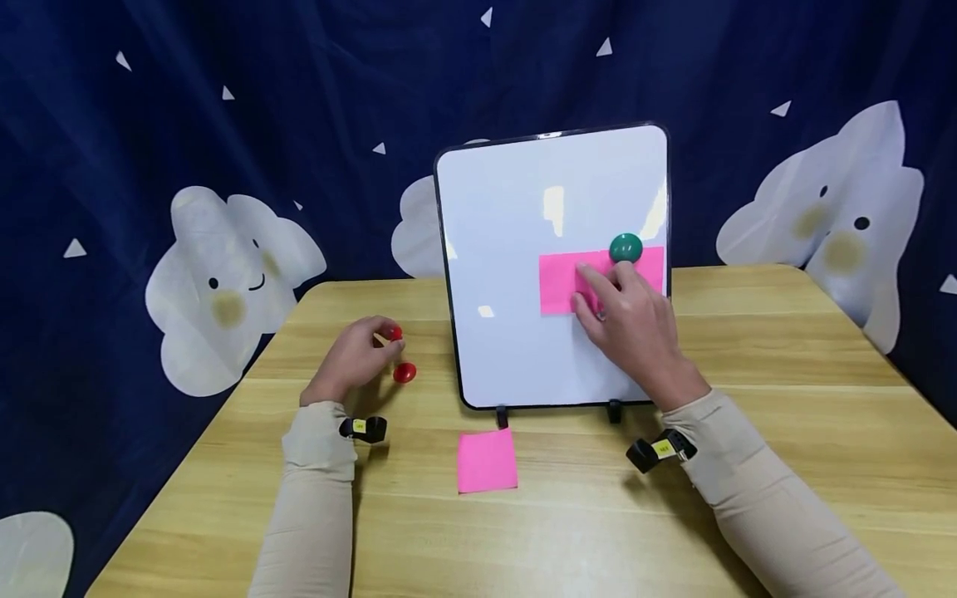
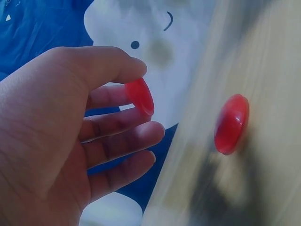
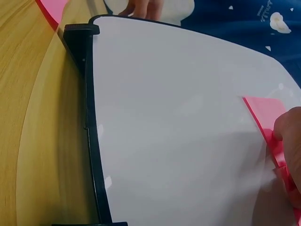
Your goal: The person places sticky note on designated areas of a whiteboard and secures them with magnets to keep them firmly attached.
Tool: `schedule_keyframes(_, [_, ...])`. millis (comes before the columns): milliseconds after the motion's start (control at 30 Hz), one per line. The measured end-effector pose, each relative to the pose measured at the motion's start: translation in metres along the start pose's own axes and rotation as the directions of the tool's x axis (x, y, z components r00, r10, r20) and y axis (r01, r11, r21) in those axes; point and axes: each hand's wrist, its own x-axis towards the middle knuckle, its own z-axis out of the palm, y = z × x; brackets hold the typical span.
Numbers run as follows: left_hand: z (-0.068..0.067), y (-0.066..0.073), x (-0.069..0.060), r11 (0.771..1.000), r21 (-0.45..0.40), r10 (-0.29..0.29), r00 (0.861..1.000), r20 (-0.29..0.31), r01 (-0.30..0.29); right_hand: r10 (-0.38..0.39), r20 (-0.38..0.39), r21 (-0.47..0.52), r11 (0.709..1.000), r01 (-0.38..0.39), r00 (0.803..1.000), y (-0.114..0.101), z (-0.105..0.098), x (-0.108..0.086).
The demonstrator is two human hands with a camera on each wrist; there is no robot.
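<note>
In the left wrist view my left hand (image 2: 51, 117) pinches a red round magnet (image 2: 141, 96) between thumb and fingers, held above the table. A second red magnet (image 1: 404, 372) lies on the wood just beside that hand. My right hand (image 1: 635, 324) presses its fingertips on the pink sticky notes (image 1: 557, 286) on the whiteboard (image 1: 516, 208). Two notes appear to sit edge to edge there, partly covered by the hand. A green round magnet (image 1: 625, 247) sits over their upper edge, just above my right fingers. Another pink note (image 1: 487, 461) lies on the table before the board.
The whiteboard stands tilted back on small black feet (image 1: 614, 412) on the wooden table (image 1: 419, 531). Behind the table hangs a dark blue curtain (image 1: 336, 83) with white clouds. Each wrist wears a black camera.
</note>
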Motion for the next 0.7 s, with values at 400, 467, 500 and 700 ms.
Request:
schedule_keyframes(400, [-0.007, 0.013, 0.0, 0.998, 0.047, 0.055, 0.995, -0.082, -0.052, -0.006, -0.013, 0.005, 1.0, 0.006, 1.0, 0.001, 0.001, -0.001])
schedule_keyframes(467, [-0.007, 0.015, -0.001, 0.997, 0.055, 0.063, 0.993, -0.104, -0.058, -0.01, -0.018, 0.004, 1.0, 0.01, 1.0, 0.002, 0.001, -0.001])
schedule_keyframes(500, [-0.008, 0.016, -0.001, 0.996, 0.06, 0.068, 0.991, -0.114, -0.061, -0.01, -0.018, 0.004, 1.0, 0.011, 1.0, 0.002, 0.001, -0.001])
schedule_keyframes(700, [-0.01, 0.025, 0.0, 0.993, 0.093, 0.08, 0.983, -0.162, -0.066, -0.018, -0.001, 0.003, 1.0, 0.018, 1.0, 0.002, 0.001, 0.001])
